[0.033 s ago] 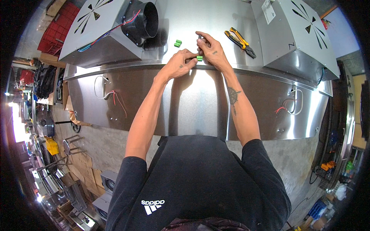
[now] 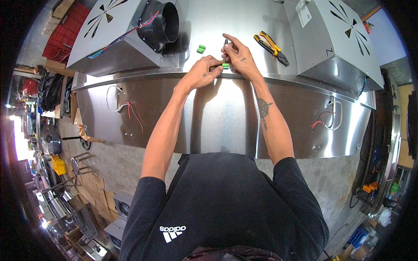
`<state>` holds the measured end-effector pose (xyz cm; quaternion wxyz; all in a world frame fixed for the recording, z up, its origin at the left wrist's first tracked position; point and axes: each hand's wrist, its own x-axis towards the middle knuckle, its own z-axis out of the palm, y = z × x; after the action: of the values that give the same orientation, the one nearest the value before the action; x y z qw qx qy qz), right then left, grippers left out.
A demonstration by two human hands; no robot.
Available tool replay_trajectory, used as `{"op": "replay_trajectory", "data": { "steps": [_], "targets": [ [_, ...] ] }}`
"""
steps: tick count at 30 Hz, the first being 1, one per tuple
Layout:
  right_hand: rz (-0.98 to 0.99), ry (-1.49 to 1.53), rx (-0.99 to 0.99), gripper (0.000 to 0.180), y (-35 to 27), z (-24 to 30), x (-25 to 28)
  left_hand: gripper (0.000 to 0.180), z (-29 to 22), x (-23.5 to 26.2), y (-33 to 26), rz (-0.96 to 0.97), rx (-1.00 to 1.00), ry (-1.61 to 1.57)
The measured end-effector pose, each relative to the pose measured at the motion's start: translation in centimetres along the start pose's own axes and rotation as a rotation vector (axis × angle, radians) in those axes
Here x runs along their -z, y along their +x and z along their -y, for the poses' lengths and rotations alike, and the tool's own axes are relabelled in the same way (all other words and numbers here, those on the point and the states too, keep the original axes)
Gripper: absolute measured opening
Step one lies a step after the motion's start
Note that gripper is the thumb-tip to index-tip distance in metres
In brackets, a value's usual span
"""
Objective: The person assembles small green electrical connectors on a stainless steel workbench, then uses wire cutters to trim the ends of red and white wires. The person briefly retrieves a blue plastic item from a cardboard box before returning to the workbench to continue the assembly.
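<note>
the tabletop is bare steel under the work, and we see a left box and a right box, both grey metal, standing on it at either side. a black duct sticks out of the left box toward the middle. the pliers, yellow and black, lie alone between the right grip and the right box.

the right grip is closed about the driver, thumb and curled fingers on its handle. here is what has just changed: the index finger has straightened and now points out past the driver's top, while the other fingers have shifted a little along the handle. we judge this to be a fresh hold taken for turning, so the work at the block looks still in hand.

the left grip has not moved; it pinches the block, as far as the fingertips show. this small green block is near the tabletop's front edge, right under the upright driver. whether the tip sits in a screw, we cannot tell. beyond the left grip lie loose green pieces, seemingly 2, untouched.
</note>
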<state>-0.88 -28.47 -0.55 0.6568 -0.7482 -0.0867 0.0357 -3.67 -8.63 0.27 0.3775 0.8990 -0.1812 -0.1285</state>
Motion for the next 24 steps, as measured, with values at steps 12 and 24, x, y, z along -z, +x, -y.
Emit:
{"op": "replay_trajectory", "data": {
  "steps": [12, 24],
  "targets": [
    [0.011, 0.012, 0.019, 0.043, 0.6, -0.3, 0.2, 0.044, 0.6, 0.1, 0.7, -0.014, -0.025, 0.016],
    [-0.051, 0.124, 0.047, 0.039, 0.7, -0.7, -0.1, 0.046, 0.4, 0.2, 0.7, -0.015, -0.051, 0.016]
  ]
}}
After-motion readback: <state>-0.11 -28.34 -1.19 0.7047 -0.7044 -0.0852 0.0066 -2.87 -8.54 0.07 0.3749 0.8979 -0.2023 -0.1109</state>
